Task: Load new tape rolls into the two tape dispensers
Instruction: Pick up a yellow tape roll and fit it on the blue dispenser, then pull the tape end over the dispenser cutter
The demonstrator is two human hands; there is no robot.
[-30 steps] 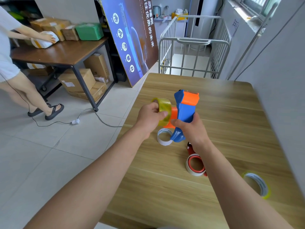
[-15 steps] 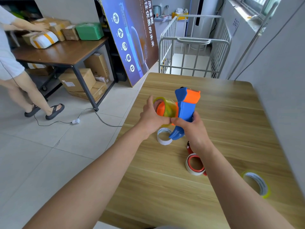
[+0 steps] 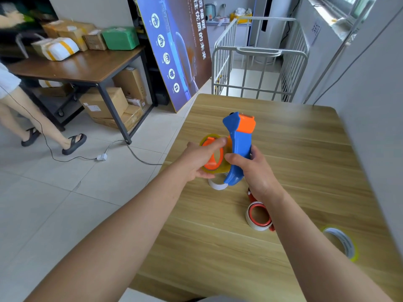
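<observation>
While gripped around its blue handle by the right hand [image 3: 254, 171], held upright above the wooden table [image 3: 305, 153]: blue and orange tape dispenser [image 3: 238, 147], orange head uppermost. Closed around a yellowish clear tape roll [image 3: 214, 168] at the dispenser's left side: left hand [image 3: 196, 162], fingers across the top of the roll, thumb under it, roll set around the orange hub [image 3: 212, 156]. Lying flat on the table just beneath the dispenser: a white tape core [image 3: 217, 184], partly hidden. Nearer, behind the right wrist: a red dispenser [image 3: 259, 216] with a white roll on it. Near the table's right edge, well apart from the hands: another yellowish roll [image 3: 342, 241].
</observation>
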